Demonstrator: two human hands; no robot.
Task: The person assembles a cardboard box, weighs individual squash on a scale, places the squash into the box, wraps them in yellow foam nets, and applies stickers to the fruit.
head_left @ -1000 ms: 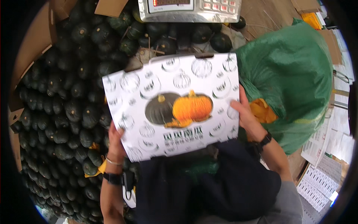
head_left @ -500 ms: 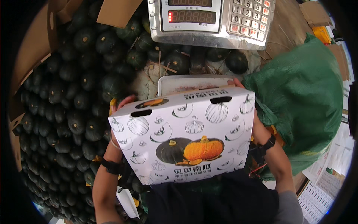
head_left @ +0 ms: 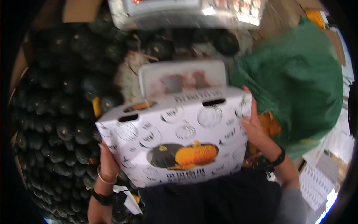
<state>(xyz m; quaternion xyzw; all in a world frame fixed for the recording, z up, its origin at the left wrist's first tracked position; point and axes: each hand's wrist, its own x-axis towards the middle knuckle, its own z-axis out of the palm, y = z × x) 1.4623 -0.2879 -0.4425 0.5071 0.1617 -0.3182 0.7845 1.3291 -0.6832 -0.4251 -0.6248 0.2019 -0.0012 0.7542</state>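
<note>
Upright in front of my body is a white cardboard box [head_left: 179, 140], printed with pumpkin drawings and a picture of a dark green and an orange pumpkin. Two dark handle slots run along its top edge. My left hand [head_left: 108, 162] presses on the box's left side, thumb up and other fingers mostly hidden. On the right side, my right hand [head_left: 253, 127] grips the box near its upper corner, thumb over the printed face. Just beyond the box lies a scale platform [head_left: 147, 84], pale-rimmed with worn reddish patches. The picture is blurred by motion.
Many dark green pumpkins [head_left: 78, 130] are piled along the left. A scale console [head_left: 186, 18] with a keypad stands at the far side. To the right sits a bulging green sack [head_left: 294, 86], with orange pumpkins [head_left: 268, 125] beside it. Cardboard [head_left: 80, 11] shows at upper left.
The box has shifted slightly left and toward me, baring more of the scale platform. My left hand has slid down the box's left side; my right hand has moved lower on its side.
</note>
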